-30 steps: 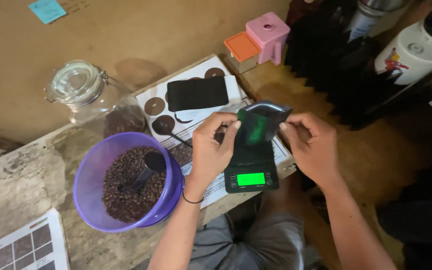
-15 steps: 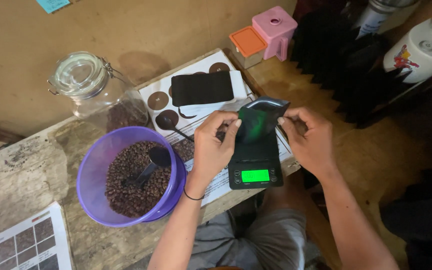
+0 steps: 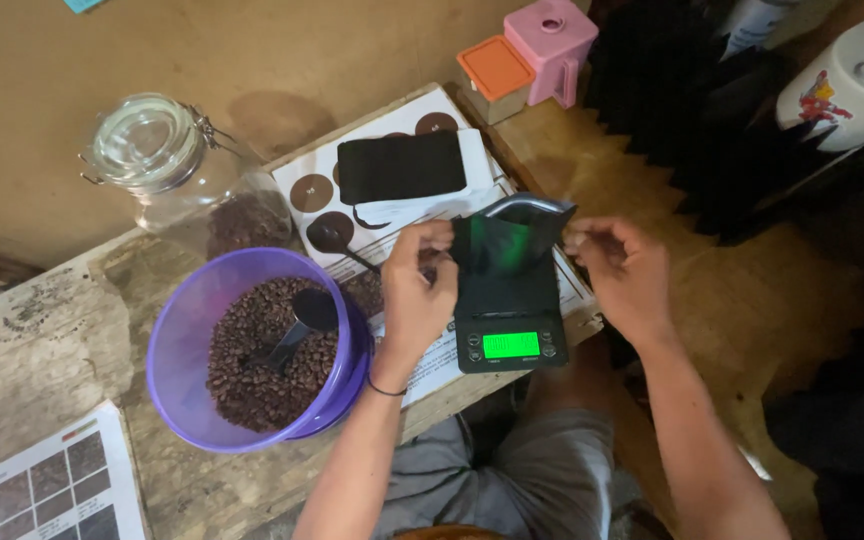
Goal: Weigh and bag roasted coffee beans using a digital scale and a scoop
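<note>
**Pouch held open at both corners over the lit scale**

Dark green foil pouch (image 3: pixel 512 250) with a silvery mouth stands upright on the black digital scale (image 3: pixel 508 318), whose green display glows at the near edge. The scale sits at the edge of the rough wooden table (image 3: pixel 42 340), partly over a white printed sheet with brown round samples (image 3: pixel 352 180).

The left hand (image 3: pixel 417 290) pinches the left corner of the pouch's mouth between thumb and fingertips; the right hand (image 3: pixel 627 275) does the same at the right corner, fingers pressed together on the rim. Between the two grips the mouth gapes, its long axis running left to right, the opening facing up and a little away from the person. The pouch lies directly between the hands, with neither clearly nearer, though the left hand is the one on the side of the beans.

Just left of the left wrist sits the purple round plastic bowl (image 3: pixel 252 350), well filled with roasted coffee beans (image 3: pixel 252 360). A black scoop (image 3: pixel 302 320) lies in the beans, its cup up toward the pouch side and its handle slanting down to the left. A second dark spoon-like tool (image 3: pixel 337 245) rests on the printed sheet behind the left hand.

Farther back, a flat black rectangular bag (image 3: pixel 402 165) lies on the sheet. A clear glass clip-top jar (image 3: pixel 167 170) stands at the back left, and small orange (image 3: pixel 497 75) and pink (image 3: pixel 552 40) boxes stand at the far edge. A colour chart card (image 3: pixel 42 490) shows at the lower left.
</note>
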